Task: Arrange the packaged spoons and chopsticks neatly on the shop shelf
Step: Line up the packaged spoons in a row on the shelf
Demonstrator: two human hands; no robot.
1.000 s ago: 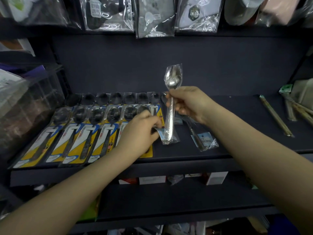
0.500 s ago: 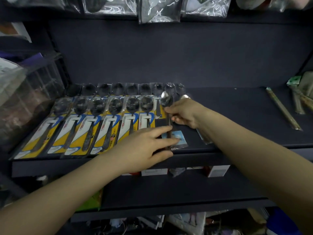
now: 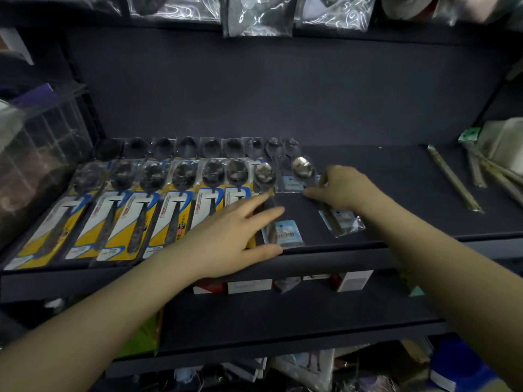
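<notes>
Two rows of packaged spoons lie on the dark shelf (image 3: pixel 396 193): yellow-carded spoons (image 3: pixel 119 210) in front, a back row of clear-bagged spoons (image 3: pixel 209 147) behind. My left hand (image 3: pixel 235 230) lies flat, fingers spread, on a clear-bagged spoon (image 3: pixel 264 176) at the right end of the front row; its blue label (image 3: pixel 285 233) shows beside my palm. My right hand (image 3: pixel 343 188) rests on another clear-bagged spoon (image 3: pixel 302 166) lying aslant, whose bag end (image 3: pixel 342 222) sticks out below my wrist. Packaged chopsticks (image 3: pixel 452 179) lie at the shelf's right.
Clear plastic boxes (image 3: pixel 42 154) stand at the shelf's left end. More chopstick packs and bags (image 3: pixel 495 159) pile at the far right. Bagged goods (image 3: pixel 257 15) hang above. A lower shelf (image 3: pixel 283 321) holds small boxes (image 3: pixel 353 280).
The spoon that my right hand held upright a second ago now lies on the shelf under my left hand. My right hand has shifted right onto the aslant spoon.
</notes>
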